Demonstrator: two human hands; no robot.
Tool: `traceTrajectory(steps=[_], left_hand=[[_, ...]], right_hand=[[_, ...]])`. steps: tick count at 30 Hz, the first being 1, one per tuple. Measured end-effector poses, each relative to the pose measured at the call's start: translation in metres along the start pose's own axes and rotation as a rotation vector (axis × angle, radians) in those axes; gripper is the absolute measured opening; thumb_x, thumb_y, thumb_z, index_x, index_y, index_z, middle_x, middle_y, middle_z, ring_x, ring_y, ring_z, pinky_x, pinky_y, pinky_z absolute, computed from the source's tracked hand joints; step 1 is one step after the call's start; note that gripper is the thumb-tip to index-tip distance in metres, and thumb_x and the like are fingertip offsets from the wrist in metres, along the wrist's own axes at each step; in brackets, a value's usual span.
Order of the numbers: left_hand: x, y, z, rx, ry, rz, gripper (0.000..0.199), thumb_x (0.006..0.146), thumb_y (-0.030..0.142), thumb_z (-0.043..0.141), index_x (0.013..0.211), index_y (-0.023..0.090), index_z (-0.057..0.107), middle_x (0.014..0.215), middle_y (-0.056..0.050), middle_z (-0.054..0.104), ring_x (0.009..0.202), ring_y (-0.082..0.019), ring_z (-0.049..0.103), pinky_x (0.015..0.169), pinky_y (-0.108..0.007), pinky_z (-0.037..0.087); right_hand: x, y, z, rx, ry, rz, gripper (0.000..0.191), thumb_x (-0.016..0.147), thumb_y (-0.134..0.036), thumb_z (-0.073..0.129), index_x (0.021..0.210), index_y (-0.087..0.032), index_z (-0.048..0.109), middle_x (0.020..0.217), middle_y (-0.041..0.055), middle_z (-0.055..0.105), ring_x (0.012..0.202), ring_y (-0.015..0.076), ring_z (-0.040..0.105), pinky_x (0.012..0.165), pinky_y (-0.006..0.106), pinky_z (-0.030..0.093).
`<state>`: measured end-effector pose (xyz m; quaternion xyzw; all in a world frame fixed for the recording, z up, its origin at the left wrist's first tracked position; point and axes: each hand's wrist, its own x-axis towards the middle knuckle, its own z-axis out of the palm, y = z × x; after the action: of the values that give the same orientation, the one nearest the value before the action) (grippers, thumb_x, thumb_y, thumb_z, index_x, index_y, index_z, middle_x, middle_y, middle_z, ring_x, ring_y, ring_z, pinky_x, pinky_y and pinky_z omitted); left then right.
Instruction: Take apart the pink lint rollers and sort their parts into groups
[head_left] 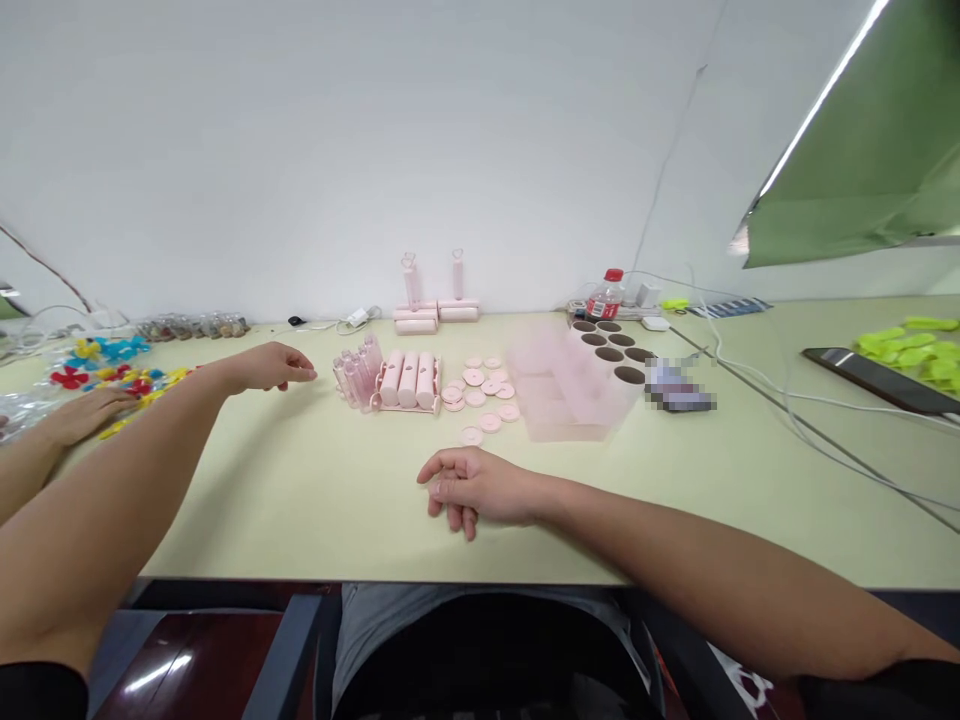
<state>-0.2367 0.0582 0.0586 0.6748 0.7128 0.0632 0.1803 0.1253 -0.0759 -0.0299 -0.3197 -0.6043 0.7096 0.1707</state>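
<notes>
My left hand (274, 367) hovers over the table left of a bunch of clear pink tubes (358, 372), fingers loosely extended and nothing in them. Beside the tubes, three pink cylinders (409, 380) lie side by side in a pink frame. My right hand (480, 487) is near the front of the table, holding nothing, its fingers apart and slightly curled. Several pink discs (490, 388) lie scattered beyond it. To their right is a translucent pink box (566, 433). Against the wall, two clear pink pieces (458, 275) stand upright by stacked pink cylinders (458, 312).
Another person's hand (94, 410) is at the left among colourful plastic pieces (70, 377). Dark-mouthed round tubes (628, 375), a red-capped bottle (606, 294), white cables, a dark phone (877, 378) and yellow-green pieces (911, 350) occupy the right side.
</notes>
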Motion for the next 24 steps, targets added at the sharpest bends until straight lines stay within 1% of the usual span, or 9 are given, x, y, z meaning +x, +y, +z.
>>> traceTrajectory(steps=[3,6,9,11,14,16,18,21,24], left_hand=[[0.007,0.019,-0.031,0.038,0.176,-0.035,0.038,0.059,0.054,0.071,0.083,0.025,0.074,0.076,-0.01,0.071,0.066,-0.024,0.063,0.051,-0.03,0.045],[0.014,0.061,-0.047,0.056,0.322,-0.019,0.039,0.066,0.053,0.068,0.091,0.023,0.073,0.083,-0.011,0.072,0.069,-0.026,0.064,0.055,-0.032,0.047],[0.031,0.111,-0.048,0.124,0.374,0.066,0.053,0.071,0.049,0.067,0.118,0.024,0.066,0.108,-0.011,0.071,0.087,-0.029,0.067,0.069,-0.034,0.052],[0.049,0.139,-0.043,0.176,0.387,0.138,0.068,0.077,0.045,0.064,0.14,0.024,0.05,0.125,-0.013,0.065,0.103,-0.03,0.064,0.082,-0.036,0.052],[0.079,0.17,-0.033,0.288,0.404,0.228,0.075,0.084,0.038,0.055,0.153,0.023,0.029,0.147,-0.015,0.047,0.125,-0.034,0.053,0.097,-0.041,0.046],[0.098,0.183,-0.028,0.355,0.418,0.261,0.075,0.086,0.033,0.051,0.155,0.021,0.024,0.158,-0.015,0.032,0.135,-0.035,0.042,0.105,-0.043,0.04],[0.113,0.19,-0.023,0.384,0.394,0.266,0.075,0.087,0.029,0.048,0.156,0.018,0.022,0.162,-0.013,0.023,0.141,-0.036,0.035,0.111,-0.044,0.035],[0.127,0.193,-0.018,0.394,0.325,0.255,0.07,0.085,0.026,0.048,0.153,0.015,0.031,0.159,-0.014,0.031,0.139,-0.034,0.038,0.111,-0.043,0.035],[0.131,0.192,-0.015,0.395,0.348,0.244,0.063,0.084,0.027,0.048,0.144,0.012,0.044,0.152,-0.018,0.041,0.132,-0.033,0.046,0.107,-0.041,0.039]], right_hand=[[0.001,0.0,0.002,0.0,-0.001,-0.003,0.021,0.086,-0.024,0.063,0.104,-0.016,0.056,0.079,0.0007,0.064,0.054,0.0085,0.059,0.041,0.02,0.052],[0.003,0.001,0.002,-0.006,-0.002,-0.004,0.024,0.085,-0.027,0.065,0.104,-0.016,0.055,0.08,0.0008,0.064,0.055,0.0088,0.059,0.04,0.019,0.052],[0.007,0.005,0.003,-0.016,-0.007,-0.018,0.026,0.084,-0.028,0.066,0.104,-0.016,0.056,0.08,0.0009,0.064,0.056,0.0093,0.06,0.04,0.019,0.052],[0.009,0.007,0.003,-0.016,-0.016,-0.026,0.027,0.083,-0.029,0.067,0.105,-0.017,0.056,0.08,0.0006,0.064,0.056,0.0093,0.06,0.04,0.019,0.052],[0.01,0.008,0.003,-0.028,-0.028,-0.037,0.026,0.084,-0.029,0.066,0.105,-0.016,0.056,0.08,0.0002,0.063,0.055,0.0093,0.06,0.041,0.02,0.052],[0.009,0.008,0.003,-0.043,-0.03,-0.042,0.024,0.084,-0.027,0.065,0.104,-0.016,0.056,0.08,0.0,0.063,0.055,0.0089,0.06,0.042,0.019,0.052],[0.007,0.006,0.003,-0.048,-0.038,-0.039,0.022,0.085,-0.026,0.064,0.103,-0.016,0.056,0.08,-0.0004,0.063,0.054,0.0084,0.06,0.043,0.019,0.052],[0.005,0.004,0.004,-0.048,-0.063,-0.039,0.02,0.085,-0.025,0.063,0.102,-0.017,0.056,0.079,-0.001,0.063,0.053,0.0079,0.059,0.043,0.019,0.052],[0.004,0.002,0.004,-0.066,-0.07,-0.036,0.018,0.085,-0.024,0.062,0.101,-0.017,0.056,0.079,-0.0013,0.062,0.052,0.0077,0.059,0.043,0.019,0.053]])
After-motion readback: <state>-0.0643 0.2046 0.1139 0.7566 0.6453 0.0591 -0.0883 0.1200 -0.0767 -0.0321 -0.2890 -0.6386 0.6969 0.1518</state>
